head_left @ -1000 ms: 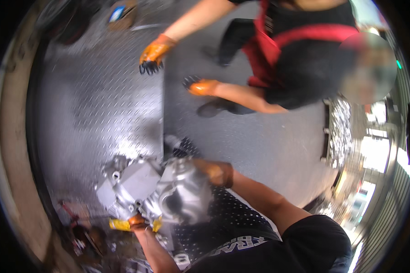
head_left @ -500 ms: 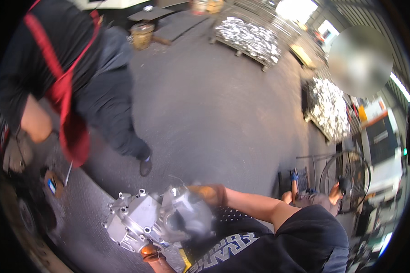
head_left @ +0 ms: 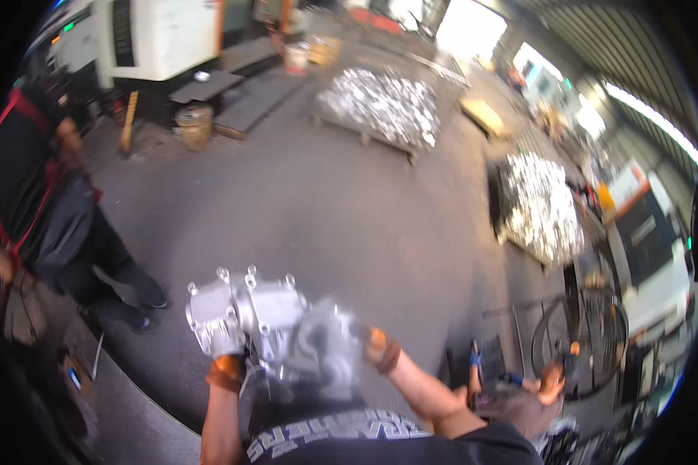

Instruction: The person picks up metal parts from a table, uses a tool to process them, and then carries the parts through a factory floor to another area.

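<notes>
A large silver-grey metal casting [head_left: 275,314], a housing with bolt bosses and ribs, is held out in front of my body. My left hand [head_left: 226,370], in an orange-brown glove, grips its lower left part from beneath. At its right end is my right hand [head_left: 378,347], gloved alike, with the fingers partly hidden by the part. Motion smears the casting's right half, so I cannot tell whether it is one piece or two pressed together.
A person in a red apron [head_left: 43,186] stands at the left beside a dark bench [head_left: 132,411]. Low pallets of shiny metal parts [head_left: 380,108] and another pallet load [head_left: 539,205] lie ahead. Another person [head_left: 520,399] sits low at the right, near a large round fan [head_left: 582,337].
My view has swung, and the casting now sits farther from the bench, over the floor. Both hands still hold it. The person in the apron appears farther off to the left.
</notes>
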{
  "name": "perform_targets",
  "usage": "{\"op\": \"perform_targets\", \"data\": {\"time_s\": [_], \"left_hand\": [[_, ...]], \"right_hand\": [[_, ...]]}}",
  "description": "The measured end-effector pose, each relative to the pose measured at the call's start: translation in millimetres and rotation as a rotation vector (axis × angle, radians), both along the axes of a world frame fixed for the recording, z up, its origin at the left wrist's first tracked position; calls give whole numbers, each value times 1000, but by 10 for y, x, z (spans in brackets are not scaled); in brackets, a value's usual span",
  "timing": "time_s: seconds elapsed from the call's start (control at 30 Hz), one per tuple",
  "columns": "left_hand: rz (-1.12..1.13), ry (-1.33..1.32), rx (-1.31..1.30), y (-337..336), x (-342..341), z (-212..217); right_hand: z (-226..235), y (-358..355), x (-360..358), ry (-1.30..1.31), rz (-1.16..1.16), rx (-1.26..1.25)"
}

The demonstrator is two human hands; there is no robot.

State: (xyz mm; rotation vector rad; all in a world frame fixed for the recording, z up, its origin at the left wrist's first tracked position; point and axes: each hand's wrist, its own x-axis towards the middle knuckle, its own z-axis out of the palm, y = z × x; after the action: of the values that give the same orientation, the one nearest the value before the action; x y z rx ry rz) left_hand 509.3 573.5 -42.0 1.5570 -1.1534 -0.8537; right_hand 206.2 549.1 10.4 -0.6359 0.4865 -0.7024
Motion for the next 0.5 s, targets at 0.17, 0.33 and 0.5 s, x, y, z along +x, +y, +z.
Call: {"op": "perform_targets", "data": {"time_s": [0.17,0.33,0.5], "left_hand": [[-130,313,221,-1107,-474,-214],[-431,1073,197,-1913,-1306,-154],[-741,958,197,-3362,-2459,-315]], "right_hand": [[219,-577,-549,-73,-281,248],[456,-890,-1115,-244,-432,156],[334,-1683,-2021,-183,-638,103]]}}
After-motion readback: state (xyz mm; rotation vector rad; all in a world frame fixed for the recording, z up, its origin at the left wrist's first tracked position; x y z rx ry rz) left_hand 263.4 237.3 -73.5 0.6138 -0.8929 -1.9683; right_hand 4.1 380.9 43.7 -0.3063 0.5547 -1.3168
